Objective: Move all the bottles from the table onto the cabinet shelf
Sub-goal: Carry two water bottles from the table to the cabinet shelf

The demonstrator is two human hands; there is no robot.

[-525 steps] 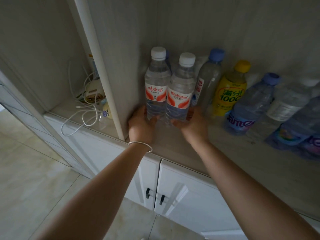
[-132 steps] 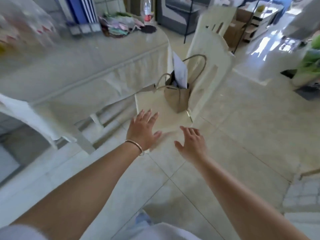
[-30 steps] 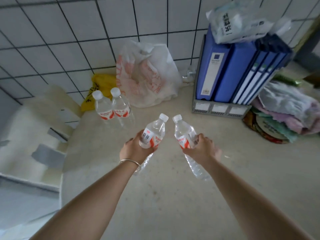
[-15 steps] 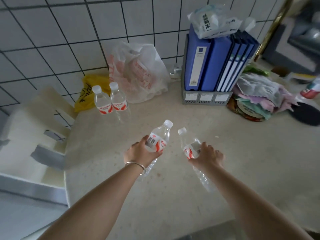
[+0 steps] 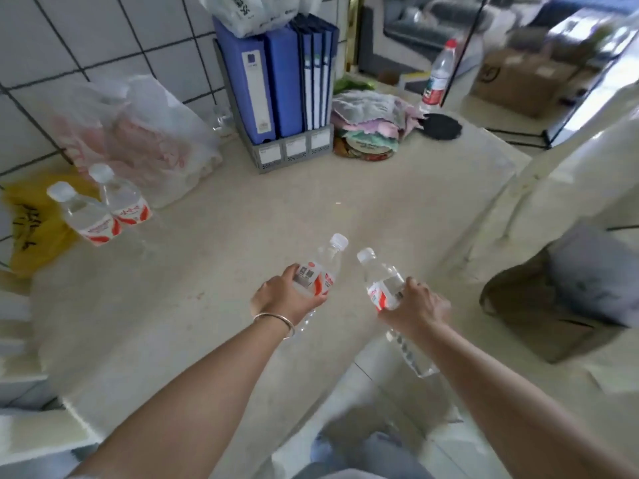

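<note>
My left hand [image 5: 283, 299] grips a clear water bottle [image 5: 323, 267] with a red-and-white label, tilted with its white cap pointing away from me. My right hand [image 5: 415, 305] grips a second such bottle [image 5: 382, 281], also tilted, its base reaching back past my wrist. Both are held above the beige table [image 5: 224, 271] near its front edge. Two more matching bottles [image 5: 103, 212] stand upright side by side at the table's left. A taller bottle [image 5: 437, 77] with a red cap stands at the far right corner. The cabinet is out of view.
Blue binders in a grey file rack [image 5: 283, 98] stand against the tiled wall. A white plastic bag [image 5: 138, 136] and a yellow bag [image 5: 31, 226] lie at the back left. Folded cloths [image 5: 373, 126] and a black disc [image 5: 441, 126] sit at the right. A covered chair with a brown bag [image 5: 553, 305] stands right of the table.
My view has swung to the right, and both hands with their bottles have drawn back toward the table's front edge. The two standing bottles have stayed in place.
</note>
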